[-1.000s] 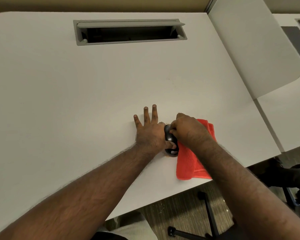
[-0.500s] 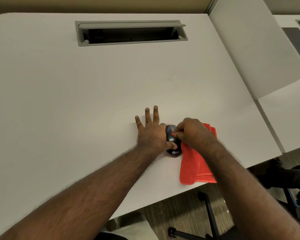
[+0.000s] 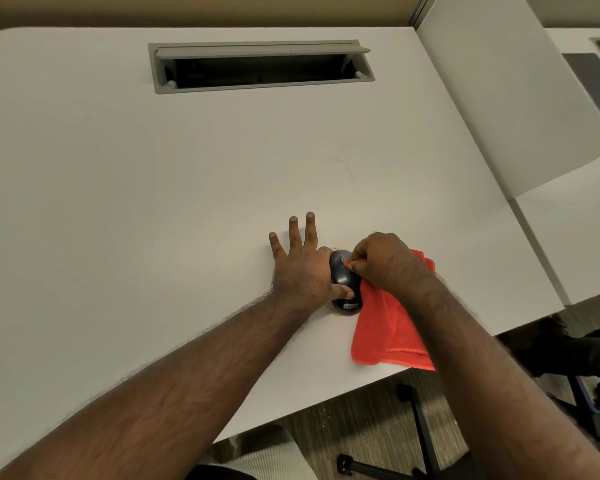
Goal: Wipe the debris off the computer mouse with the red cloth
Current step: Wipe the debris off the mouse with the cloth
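The folded red microfibre cloth [image 3: 388,327] lies at the desk's near edge, its lower corner reaching the lip, so a hard pull toward the body could drag it off onto the floor. Just beyond, the small black plastic computer mouse [image 3: 343,282] sits close to that same near edge of the white laminate desk [image 3: 153,202], touching the cloth on its right. The left hand [image 3: 302,271] lies mostly flat, thumb pressed across the mouse, only 1 digit really pinning it; a firm stroke might slide it free. The right hand [image 3: 385,265] is pinched closed on a bunch of cloth against the mouse's top. Orange-brown debris [image 3: 340,311] rings the mouse, and wiping may merely spread it. Far back, a grey cable hatch [image 3: 260,65] stands open.
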Demonstrator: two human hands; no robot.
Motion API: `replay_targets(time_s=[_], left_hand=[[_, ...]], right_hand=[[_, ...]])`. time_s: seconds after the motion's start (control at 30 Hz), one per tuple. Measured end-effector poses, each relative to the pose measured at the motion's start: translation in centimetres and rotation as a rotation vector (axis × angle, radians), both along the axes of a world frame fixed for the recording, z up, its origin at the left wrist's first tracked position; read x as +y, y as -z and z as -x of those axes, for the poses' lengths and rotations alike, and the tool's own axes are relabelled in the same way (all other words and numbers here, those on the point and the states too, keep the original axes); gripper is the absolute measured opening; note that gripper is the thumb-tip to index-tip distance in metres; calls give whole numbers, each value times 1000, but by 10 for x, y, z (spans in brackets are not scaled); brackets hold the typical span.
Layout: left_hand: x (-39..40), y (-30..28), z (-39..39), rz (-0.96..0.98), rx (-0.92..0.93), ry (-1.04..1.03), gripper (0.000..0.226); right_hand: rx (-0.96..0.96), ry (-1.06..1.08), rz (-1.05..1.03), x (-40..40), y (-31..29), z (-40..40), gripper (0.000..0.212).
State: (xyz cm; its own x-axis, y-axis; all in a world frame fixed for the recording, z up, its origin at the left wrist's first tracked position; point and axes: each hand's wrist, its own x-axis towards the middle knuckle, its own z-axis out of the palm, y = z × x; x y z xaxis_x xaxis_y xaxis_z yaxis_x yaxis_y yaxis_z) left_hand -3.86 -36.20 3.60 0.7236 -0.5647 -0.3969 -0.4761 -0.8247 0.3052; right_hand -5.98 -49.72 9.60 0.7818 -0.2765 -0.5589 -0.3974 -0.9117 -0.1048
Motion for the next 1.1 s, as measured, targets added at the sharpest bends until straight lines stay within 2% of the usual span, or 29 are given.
replay_targets(time_s=[0.1, 0.3, 0.4, 0.53, 0.7, 0.87, 1.0, 1.1], left_hand=[[-1, 0, -1, -5, -2, 4, 88], [-2, 1, -1, 11, 5, -4, 80], [0, 1, -1, 22, 11, -10, 80], [-1, 0, -1, 12, 15, -10, 84], [-1, -1, -1, 15, 16, 2, 86], [0, 0, 0, 22, 13, -4, 84], [0, -2, -1, 8, 10, -6, 84], [-1, -3, -1, 12, 25, -7, 84]], right_hand=[[10, 2, -12, -2, -1, 0, 19], [-160, 60, -11, 7, 11, -7, 22], [-142, 18, -22, 6, 10, -3, 23], [-7, -45, 13, 2, 4, 1, 23], [-152, 58, 18, 4, 17, 0, 23], [-140, -7, 28, 4, 21, -1, 23], [-31, -110, 28, 0, 12, 2, 24], [-74, -99, 11, -1, 13, 6, 23]])
